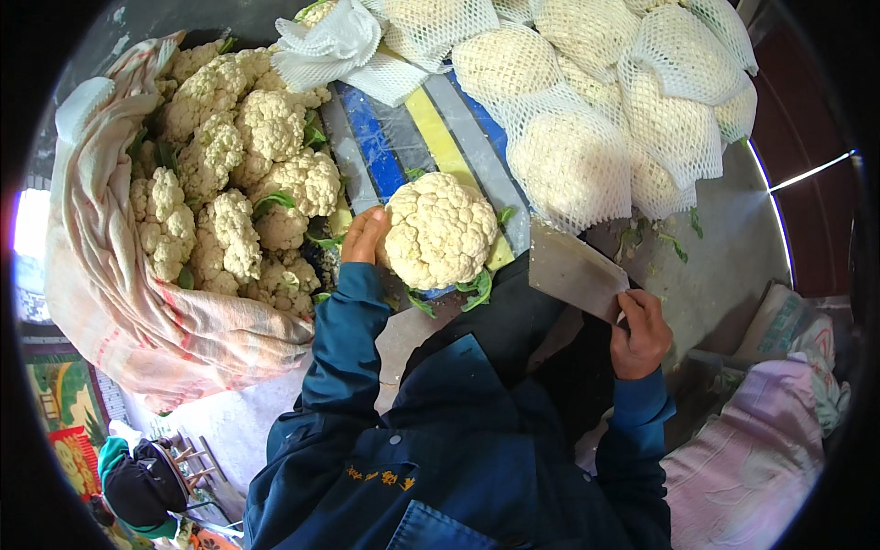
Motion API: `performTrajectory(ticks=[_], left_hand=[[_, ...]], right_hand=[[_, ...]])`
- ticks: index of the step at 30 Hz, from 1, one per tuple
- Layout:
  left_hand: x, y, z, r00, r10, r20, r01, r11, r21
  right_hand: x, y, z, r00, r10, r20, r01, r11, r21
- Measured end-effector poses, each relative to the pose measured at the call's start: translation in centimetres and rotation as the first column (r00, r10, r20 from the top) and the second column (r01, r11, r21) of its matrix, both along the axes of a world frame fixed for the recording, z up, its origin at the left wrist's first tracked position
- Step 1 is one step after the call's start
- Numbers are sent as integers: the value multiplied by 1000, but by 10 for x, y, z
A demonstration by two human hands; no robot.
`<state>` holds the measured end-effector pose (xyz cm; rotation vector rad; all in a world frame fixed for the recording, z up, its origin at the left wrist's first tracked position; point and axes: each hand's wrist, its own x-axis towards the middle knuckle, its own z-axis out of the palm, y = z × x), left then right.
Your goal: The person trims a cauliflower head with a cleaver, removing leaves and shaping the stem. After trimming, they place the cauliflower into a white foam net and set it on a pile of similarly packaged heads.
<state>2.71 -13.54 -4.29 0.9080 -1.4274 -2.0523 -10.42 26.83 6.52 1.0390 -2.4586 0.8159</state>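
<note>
One cauliflower head (pixel 440 230) rests near the front end of a striped blue, yellow and grey board (pixel 385 127). My left hand (pixel 364 234) holds its left side, the fingers partly hidden behind it. A few green leaves (pixel 476 291) stick out at its base. In my right hand (pixel 641 335) is the handle end of a broad-bladed cleaver (pixel 574 270). Its flat blade points to the left, apart from the cauliflower and just below the netted heads.
Bare cauliflowers (pixel 220 151) pile up at left beside a bunched cloth (pixel 137 295). White foam-net-wrapped cauliflowers (pixel 570 161) fill the back right; loose foam nets (pixel 337 48) lie at the back. Leaf scraps (pixel 674 246) litter the floor. A pink cloth (pixel 749 440) covers something at lower right.
</note>
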Motion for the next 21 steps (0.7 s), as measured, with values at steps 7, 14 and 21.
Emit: performTrajectory(ticks=[7,14,21], left_hand=[[-19,-18,15,988,-36,151,47,996,-71],[-38,-35,20,907,-272,322,318,943,-98],[-35,-13,45,913,-241,329,300,943,-142]], right_hand=[[3,1,1,1000,7,20,-7,1000,-14],[4,1,-3,1000,0,29,0,1000,-26],[5,0,-7,999,-4,40,5,1000,-20]])
